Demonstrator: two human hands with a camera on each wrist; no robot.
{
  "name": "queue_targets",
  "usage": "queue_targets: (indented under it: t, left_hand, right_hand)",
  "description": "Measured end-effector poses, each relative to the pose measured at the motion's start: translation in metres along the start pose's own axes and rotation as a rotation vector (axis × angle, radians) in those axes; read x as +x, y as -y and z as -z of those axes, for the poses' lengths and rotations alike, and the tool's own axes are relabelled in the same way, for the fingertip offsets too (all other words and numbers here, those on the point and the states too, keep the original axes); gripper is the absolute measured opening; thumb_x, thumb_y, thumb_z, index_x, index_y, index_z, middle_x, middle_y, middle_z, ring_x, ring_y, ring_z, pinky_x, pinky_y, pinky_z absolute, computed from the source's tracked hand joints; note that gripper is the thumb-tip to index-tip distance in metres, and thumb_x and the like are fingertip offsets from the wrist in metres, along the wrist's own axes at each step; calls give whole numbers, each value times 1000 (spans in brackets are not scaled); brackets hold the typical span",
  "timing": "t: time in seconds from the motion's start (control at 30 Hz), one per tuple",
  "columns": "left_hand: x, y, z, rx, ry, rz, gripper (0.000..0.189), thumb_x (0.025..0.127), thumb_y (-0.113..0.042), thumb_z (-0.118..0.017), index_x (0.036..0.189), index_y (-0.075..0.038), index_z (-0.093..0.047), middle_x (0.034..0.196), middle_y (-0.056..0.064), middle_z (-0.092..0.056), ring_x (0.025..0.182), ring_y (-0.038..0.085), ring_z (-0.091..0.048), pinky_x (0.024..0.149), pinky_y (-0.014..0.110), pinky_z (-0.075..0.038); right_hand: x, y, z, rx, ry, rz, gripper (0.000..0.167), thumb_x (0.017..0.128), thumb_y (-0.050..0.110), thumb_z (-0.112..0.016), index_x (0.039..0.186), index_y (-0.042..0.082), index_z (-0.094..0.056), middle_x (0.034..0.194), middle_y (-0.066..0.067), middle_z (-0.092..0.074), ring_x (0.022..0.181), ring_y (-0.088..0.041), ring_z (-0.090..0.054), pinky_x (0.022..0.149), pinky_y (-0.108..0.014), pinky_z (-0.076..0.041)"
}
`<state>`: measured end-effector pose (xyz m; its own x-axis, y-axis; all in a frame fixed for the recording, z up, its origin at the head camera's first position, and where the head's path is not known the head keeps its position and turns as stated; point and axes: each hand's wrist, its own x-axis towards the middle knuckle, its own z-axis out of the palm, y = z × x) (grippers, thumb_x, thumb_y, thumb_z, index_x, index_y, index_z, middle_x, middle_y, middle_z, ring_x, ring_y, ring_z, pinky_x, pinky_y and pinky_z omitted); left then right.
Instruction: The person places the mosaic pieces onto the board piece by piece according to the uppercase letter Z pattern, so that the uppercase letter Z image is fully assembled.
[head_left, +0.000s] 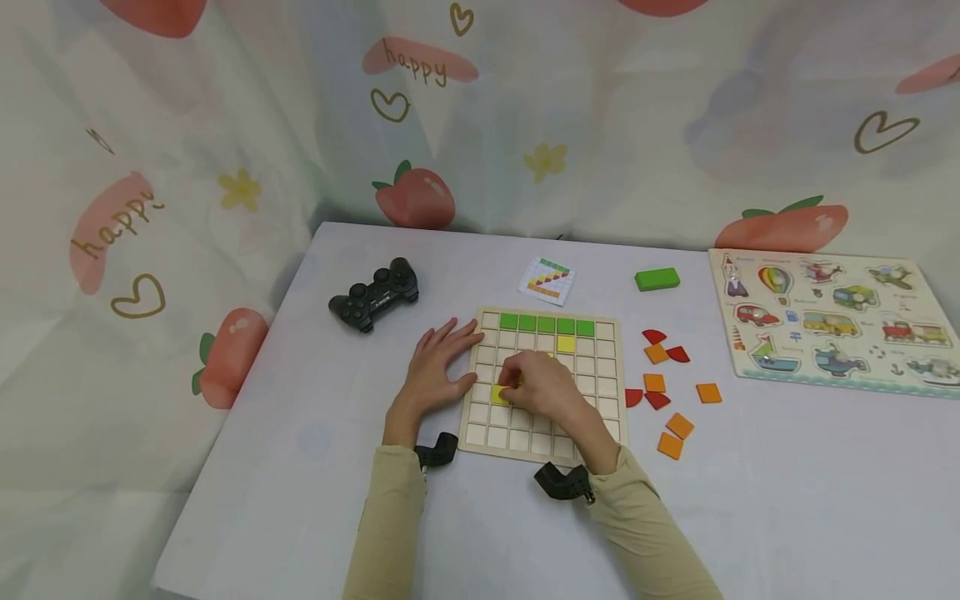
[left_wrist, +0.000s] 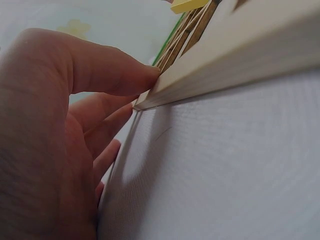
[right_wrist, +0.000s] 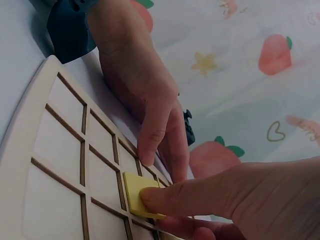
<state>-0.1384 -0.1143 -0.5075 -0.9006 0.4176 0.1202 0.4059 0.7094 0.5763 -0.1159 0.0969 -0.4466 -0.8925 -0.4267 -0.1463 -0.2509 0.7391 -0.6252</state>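
My right hand [head_left: 547, 383] is over the wooden grid board [head_left: 621, 367], pinching a yellow square tile [right_wrist: 134, 192] at a cell in the board's left part. In the right wrist view the thumb presses on the tile's face. My left hand [head_left: 433, 368] lies along the board's left edge with fingers extended, its thumb [left_wrist: 147, 80] touching the wooden rim. Several green tiles [head_left: 546, 324] fill most of the top row. A second yellow tile [head_left: 566, 343] sits one row below; more yellow peeks out around the right hand, mostly hidden.
Loose orange squares [head_left: 708, 392] and red quarter-round pieces [head_left: 678, 354] lie right of the board. Behind it are a pattern card [head_left: 547, 281] and a green block [head_left: 657, 279]. A black game controller [head_left: 375, 295] lies at left, a vehicle picture puzzle [head_left: 832, 325] at far right.
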Motion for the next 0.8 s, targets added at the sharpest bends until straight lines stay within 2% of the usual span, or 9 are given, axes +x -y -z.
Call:
queue_targets:
  t: [0.13,0.23,0.33,0.4,0.5,0.6,0.7,0.8]
  left_hand:
    - [0,0,1,-4,2,-6,65,80,-30,-62,144,-18,-53,157,-4,-37,149,22,-21,121,47,-9]
    - [0,0,1,0,1,-7,66,80,-30,-62,144,-18,-53,157,-4,-37,149,22,-21,121,47,-8]
    - [1,0,0,4,1,-3,66,80,-30,-62,144,-19,-52,157,-4,-37,149,21,-20,121,46,-8]
    - [1,0,-1,6,1,2,66,80,-30,-62,144,-19,-52,157,-5,-36,149,21,-19,121,45,-7]
    - [2,1,-3,6,1,10,66,80,-29,-62,144,-20,-52,157,-6,-36,149,19,-19,121,44,-7]
    - [2,1,-3,4,0,12,66,79,-28,-62,144,-20,-53,157,-6,-37,149,19,-19,121,44,-7]
    - [2,2,-3,0,2,14,66,80,-28,-62,144,-20,-52,157,-7,-36,149,18,-19,121,43,-7]
    - [1,2,-2,3,7,15,66,80,-28,-63,144,-20,-52,157,-7,-36,149,18,-18,121,43,-6]
  right_hand:
    - [0,0,-3,-1,6,17,11,79,10,-78,73,13,-70,73,4,-61,66,-11,-54,58,-28,-46]
    - [1,-2,0,5,5,27,9,81,13,-77,76,14,-70,74,5,-61,66,-10,-54,58,-27,-46]
    - [-2,-10,12,39,-36,2,6,85,18,-75,84,13,-72,77,3,-62,68,-13,-55,60,-29,-46]
    - [-6,-21,27,72,-88,-34,10,88,19,-73,90,9,-73,79,0,-64,71,-16,-57,63,-30,-46]
    - [-17,-47,51,86,-190,-116,17,91,20,-70,99,5,-73,86,-7,-67,77,-24,-61,65,-32,-47]
    - [-31,-76,72,35,-316,-240,24,93,21,-66,106,1,-71,96,-16,-67,84,-32,-62,65,-36,-48]
    - [-43,-102,83,-17,-419,-394,32,94,22,-63,114,-1,-68,104,-23,-63,88,-37,-58,64,-40,-48]
    - [-49,-121,85,-6,-451,-515,40,95,24,-61,123,-3,-64,108,-25,-60,89,-38,-55,63,-40,-47]
